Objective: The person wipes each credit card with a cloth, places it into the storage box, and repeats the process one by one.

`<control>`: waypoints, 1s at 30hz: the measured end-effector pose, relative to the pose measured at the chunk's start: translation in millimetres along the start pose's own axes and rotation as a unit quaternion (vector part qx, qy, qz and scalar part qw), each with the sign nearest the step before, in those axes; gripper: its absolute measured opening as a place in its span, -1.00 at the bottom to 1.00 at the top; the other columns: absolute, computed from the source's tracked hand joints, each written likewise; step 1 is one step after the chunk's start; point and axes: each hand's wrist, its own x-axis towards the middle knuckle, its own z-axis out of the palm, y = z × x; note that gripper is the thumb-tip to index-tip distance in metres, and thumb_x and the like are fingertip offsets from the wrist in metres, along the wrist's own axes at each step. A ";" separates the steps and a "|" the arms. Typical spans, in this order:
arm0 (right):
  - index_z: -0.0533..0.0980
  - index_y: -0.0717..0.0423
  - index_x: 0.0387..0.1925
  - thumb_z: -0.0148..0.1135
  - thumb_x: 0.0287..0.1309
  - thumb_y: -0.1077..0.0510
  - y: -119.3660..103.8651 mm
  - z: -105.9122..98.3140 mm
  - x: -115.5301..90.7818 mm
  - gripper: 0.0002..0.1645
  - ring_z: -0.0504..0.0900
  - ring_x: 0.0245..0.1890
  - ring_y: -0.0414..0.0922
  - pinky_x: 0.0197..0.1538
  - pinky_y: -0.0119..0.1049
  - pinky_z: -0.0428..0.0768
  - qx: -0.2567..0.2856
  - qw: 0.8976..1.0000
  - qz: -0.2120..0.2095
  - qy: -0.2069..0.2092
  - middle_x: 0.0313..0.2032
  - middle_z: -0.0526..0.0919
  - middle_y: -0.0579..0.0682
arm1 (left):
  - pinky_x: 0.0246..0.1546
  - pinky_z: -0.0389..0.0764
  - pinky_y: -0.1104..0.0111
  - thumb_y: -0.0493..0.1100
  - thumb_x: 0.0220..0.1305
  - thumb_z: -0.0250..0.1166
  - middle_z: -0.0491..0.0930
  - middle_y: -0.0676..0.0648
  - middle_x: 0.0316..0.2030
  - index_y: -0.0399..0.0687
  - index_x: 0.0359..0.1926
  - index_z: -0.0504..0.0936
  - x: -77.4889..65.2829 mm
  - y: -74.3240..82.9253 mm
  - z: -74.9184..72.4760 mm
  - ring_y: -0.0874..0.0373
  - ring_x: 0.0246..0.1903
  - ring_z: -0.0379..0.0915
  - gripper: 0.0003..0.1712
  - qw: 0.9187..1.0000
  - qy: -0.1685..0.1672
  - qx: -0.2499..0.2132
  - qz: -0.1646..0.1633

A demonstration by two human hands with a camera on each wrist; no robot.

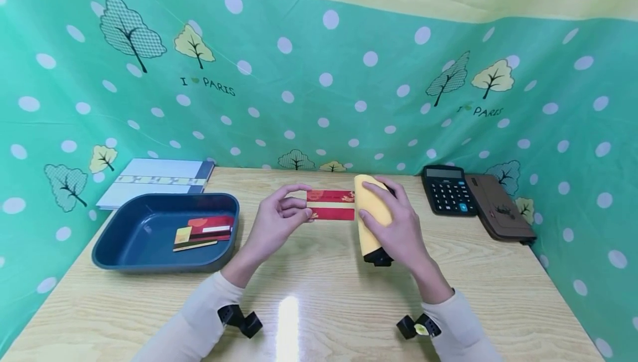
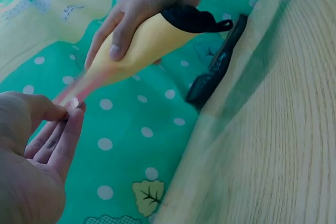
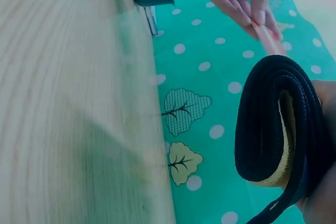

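Above the table, my left hand (image 1: 279, 213) pinches a red card (image 1: 330, 205) with a pale stripe by its left end, between thumb and fingers. My right hand (image 1: 399, 221) grips a folded yellow cloth (image 1: 370, 212) with dark edging. The cloth meets the card's right end. In the left wrist view the card is blurred and runs up to the cloth (image 2: 142, 48). From the right wrist, the cloth's dark edge (image 3: 252, 124) shows several rolled layers, and a small loop hangs from it.
At left, a dark blue tray (image 1: 112, 251) holds a few red and gold cards (image 1: 204, 232). Behind it lies a pale blue notebook (image 1: 154, 168). A black calculator (image 1: 448, 190) and a brown wallet (image 1: 498, 207) lie at the back right, before a green dotted curtain (image 1: 319, 102).
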 end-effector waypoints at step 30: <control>0.56 -0.19 0.32 0.50 0.16 0.18 2.6 -5.0 0.7 -0.32 0.57 0.07 -0.04 -0.15 -0.26 0.54 0.000 1.000 0.020 0.004 0.43 0.40 -0.07 | 0.14 0.73 0.34 -0.41 0.49 0.11 0.57 -0.31 0.30 -0.37 0.27 0.58 0.8 1.5 -11.3 0.24 -0.07 0.76 -0.61 1.000 -0.016 -0.024 -0.003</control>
